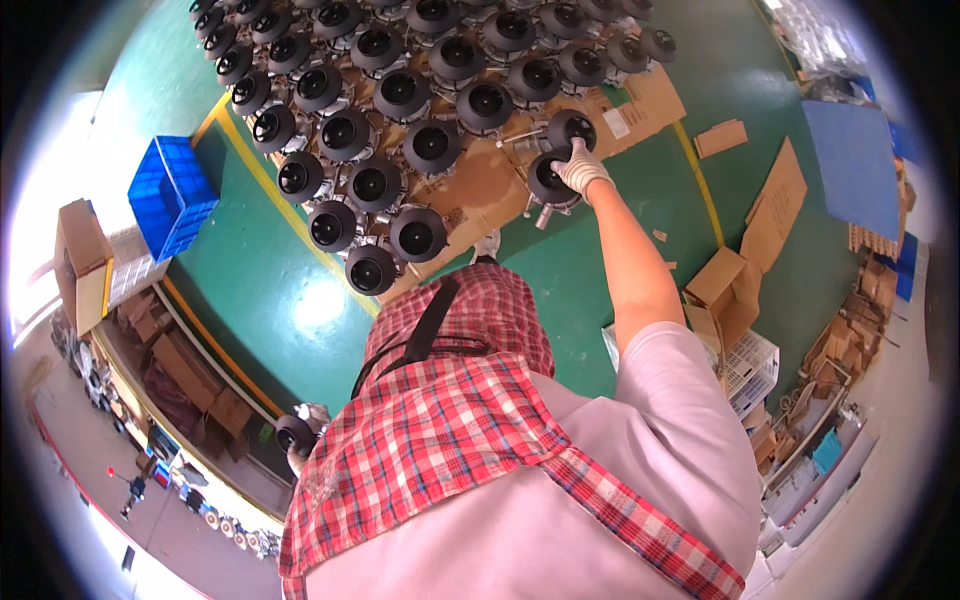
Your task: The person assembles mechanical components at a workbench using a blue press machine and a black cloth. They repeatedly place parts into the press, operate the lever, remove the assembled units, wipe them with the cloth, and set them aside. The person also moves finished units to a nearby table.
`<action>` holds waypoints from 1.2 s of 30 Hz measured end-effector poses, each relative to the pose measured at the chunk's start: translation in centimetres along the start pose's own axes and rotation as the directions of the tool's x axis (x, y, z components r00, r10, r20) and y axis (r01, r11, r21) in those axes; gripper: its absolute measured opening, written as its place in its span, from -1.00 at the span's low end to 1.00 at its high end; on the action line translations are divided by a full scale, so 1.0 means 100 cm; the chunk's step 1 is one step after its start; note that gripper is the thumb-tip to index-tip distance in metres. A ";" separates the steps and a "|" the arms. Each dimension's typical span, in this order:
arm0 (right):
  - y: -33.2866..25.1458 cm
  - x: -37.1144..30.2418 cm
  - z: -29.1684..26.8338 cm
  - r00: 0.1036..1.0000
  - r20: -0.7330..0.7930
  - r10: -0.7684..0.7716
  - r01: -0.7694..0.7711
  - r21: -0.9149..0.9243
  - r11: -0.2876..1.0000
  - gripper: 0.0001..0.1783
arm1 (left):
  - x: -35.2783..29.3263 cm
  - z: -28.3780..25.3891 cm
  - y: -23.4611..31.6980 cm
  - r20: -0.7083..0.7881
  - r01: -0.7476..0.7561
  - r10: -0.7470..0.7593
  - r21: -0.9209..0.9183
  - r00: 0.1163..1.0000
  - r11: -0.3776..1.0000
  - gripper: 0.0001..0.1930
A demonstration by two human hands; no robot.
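Note:
My right hand point(581, 172), in a white knit glove, reaches far forward with the arm stretched. It grips the rim of a round black-topped metal part point(548, 180) with a dark hollow centre and a silvery stub below. A second part of the same kind point(572, 128) stands right against it, just beyond the thumb. Low at the left, beside my hip, another black-topped metal part point(295, 433) shows. My left hand point(297, 460) is under it, mostly hidden by the part and my plaid apron.
Rows of the same black-topped parts point(432, 146) stand ahead on cardboard sheets point(490, 190) over a green floor. A blue crate point(172, 198) is at the left. Cardboard boxes point(722, 295) and a white crate point(750, 370) stand at the right. My shoe point(487, 245) is near the cardboard's edge.

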State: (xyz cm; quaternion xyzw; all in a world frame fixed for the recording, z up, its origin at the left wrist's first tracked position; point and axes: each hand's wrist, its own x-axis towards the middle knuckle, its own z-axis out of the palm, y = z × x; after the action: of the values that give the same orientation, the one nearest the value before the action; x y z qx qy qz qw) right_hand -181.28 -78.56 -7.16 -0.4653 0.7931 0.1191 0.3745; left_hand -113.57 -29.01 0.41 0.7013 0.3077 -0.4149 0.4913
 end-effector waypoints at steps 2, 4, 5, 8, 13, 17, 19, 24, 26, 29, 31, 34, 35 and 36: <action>0.005 0.005 0.012 0.997 -0.028 -0.073 0.073 -0.016 0.997 0.01 | -0.016 0.003 -0.022 -0.003 0.029 -0.029 0.005 1.000 1.000 -0.47; 0.006 0.004 0.025 0.993 -0.040 -0.107 0.107 -0.006 0.994 0.05 | -0.025 0.006 -0.034 -0.002 0.053 -0.053 0.016 0.999 0.998 -0.47; 0.001 -0.003 0.025 0.993 -0.044 -0.107 0.107 0.008 0.994 0.06 | -0.025 0.009 -0.039 0.001 0.059 -0.059 0.019 0.998 0.998 -0.47; -0.005 -0.014 0.014 0.985 -0.014 -0.169 0.169 -0.002 0.986 0.13 | -0.021 0.014 -0.043 0.012 0.072 -0.072 0.042 0.997 0.997 -0.48; -0.006 -0.019 0.004 0.982 0.077 -0.172 0.179 -0.087 0.980 0.15 | -0.008 0.014 -0.033 0.020 0.081 -0.082 0.072 0.996 0.994 -0.48; 0.003 -0.016 0.021 0.965 0.147 -0.217 0.232 -0.094 0.968 0.21 | -0.001 0.013 -0.019 0.013 0.078 -0.079 0.095 0.997 0.992 -0.48; 0.001 -0.014 0.024 0.955 0.154 -0.252 0.270 -0.108 0.957 0.24 | 0.000 0.011 -0.014 0.006 0.082 -0.083 0.106 0.997 0.991 -0.48; -0.020 -0.048 0.015 0.896 0.039 -0.443 0.445 -0.060 0.894 0.16 | 0.004 0.011 -0.010 0.008 0.087 -0.089 0.127 0.996 0.988 -0.48; -0.010 -0.068 0.035 0.761 -0.101 -0.641 0.637 -0.075 0.768 0.12 | 0.006 0.011 -0.013 0.011 0.097 -0.099 0.125 0.995 0.987 -0.48; -0.004 -0.072 0.075 0.884 -0.192 -0.426 0.450 0.102 0.887 -0.20 | 0.009 0.011 -0.017 0.017 0.105 -0.108 0.127 0.994 0.986 -0.49; -0.004 -0.068 0.100 0.901 -0.370 -0.225 0.354 0.330 0.875 -0.35 | 0.011 0.012 -0.022 0.023 0.111 -0.115 0.127 0.993 0.986 -0.49; -0.033 -0.067 0.122 0.968 -0.249 0.025 0.115 0.532 0.839 -0.30 | 0.009 0.018 -0.027 0.028 0.122 -0.126 0.129 0.992 0.984 -0.49; -0.041 -0.060 0.136 0.965 -0.258 0.051 0.095 0.521 0.848 -0.28 | 0.004 0.022 -0.027 0.030 0.123 -0.128 0.129 0.991 0.984 -0.49; -0.056 -0.063 0.137 0.960 -0.271 0.076 0.076 0.509 0.857 -0.27 | 0.004 0.023 -0.027 0.032 0.124 -0.129 0.131 0.991 0.984 -0.49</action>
State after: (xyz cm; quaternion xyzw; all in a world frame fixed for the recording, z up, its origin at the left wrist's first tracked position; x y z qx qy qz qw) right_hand -168.26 -70.12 -11.35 -0.3604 0.8409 -0.1646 0.3686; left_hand -116.32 -30.29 -1.52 0.7019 0.3143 -0.4784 0.4239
